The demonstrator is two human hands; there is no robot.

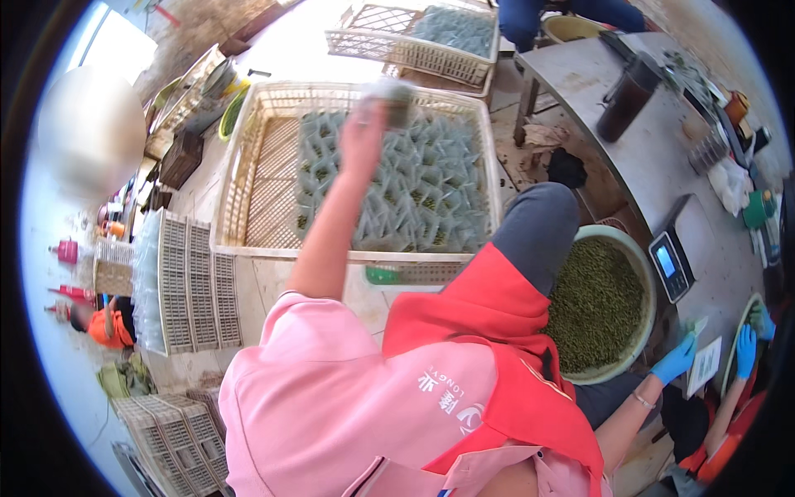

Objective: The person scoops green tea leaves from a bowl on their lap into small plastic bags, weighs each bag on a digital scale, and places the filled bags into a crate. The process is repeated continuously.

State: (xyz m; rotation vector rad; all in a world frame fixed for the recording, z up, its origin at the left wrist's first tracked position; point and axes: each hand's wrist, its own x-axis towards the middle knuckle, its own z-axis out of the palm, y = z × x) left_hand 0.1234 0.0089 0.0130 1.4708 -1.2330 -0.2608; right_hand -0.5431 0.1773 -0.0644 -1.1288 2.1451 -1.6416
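Head view: left hand [363,132] pinches a small packet [396,98] over the crate [248,166], upper centre, adding to the rows; right hand unseen.

A small clear packet [396,98], blurred, is held above the packet-filled white crate [248,166].

The person's left hand [363,137] reaches forward over a wide white plastic lattice crate [248,178], holding a small clear packet [396,98] above the clear packets [406,186] lying in the crate's right part. Behind it stands a second white lattice crate [397,50]. Right of the person's knee sits a round pale basin of small green beans [598,305], beside a grey metal table [662,166] bearing a flat digital scale [672,263]. Folded lattice crates [195,282] lie to the left.
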